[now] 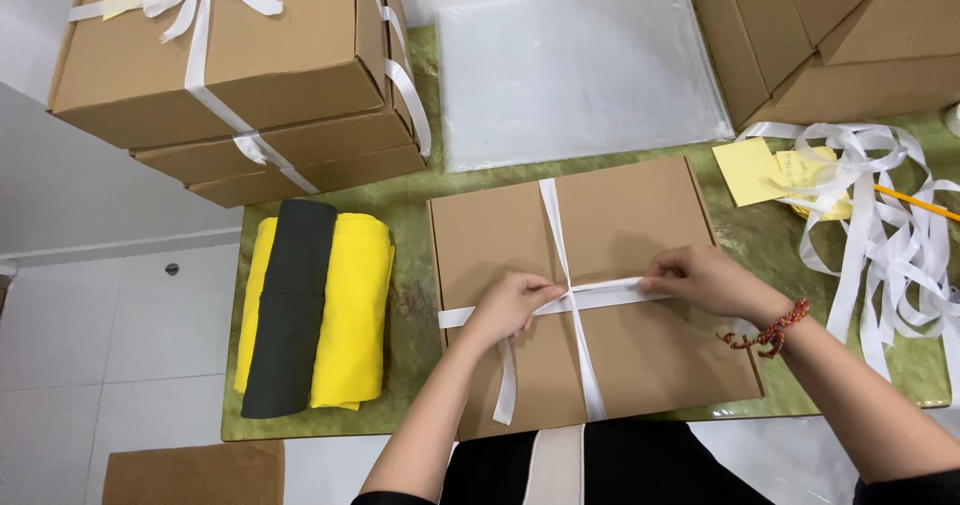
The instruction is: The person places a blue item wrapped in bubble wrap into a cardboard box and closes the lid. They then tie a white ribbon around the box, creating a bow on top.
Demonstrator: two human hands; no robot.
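Observation:
A flat brown cardboard box point(640, 215) lies on the green table in front of me. A white ribbon point(553, 223) runs over it both ways and crosses near the middle. My left hand point(512, 305) pinches the ribbon at the crossing, with a loose end hanging down below it. My right hand point(706, 277) grips the sideways strand of ribbon to the right of the crossing. A red beaded bracelet sits on that wrist.
A stack of ribbon-tied boxes point(240, 75) stands at the back left, more plain boxes point(830, 35) at the back right. Folded yellow and dark cloth point(320, 310) lies left. Clear plastic sheets point(580, 65), yellow notes point(750, 170), a pencil point(915, 201) and loose ribbon point(890, 245) lie around.

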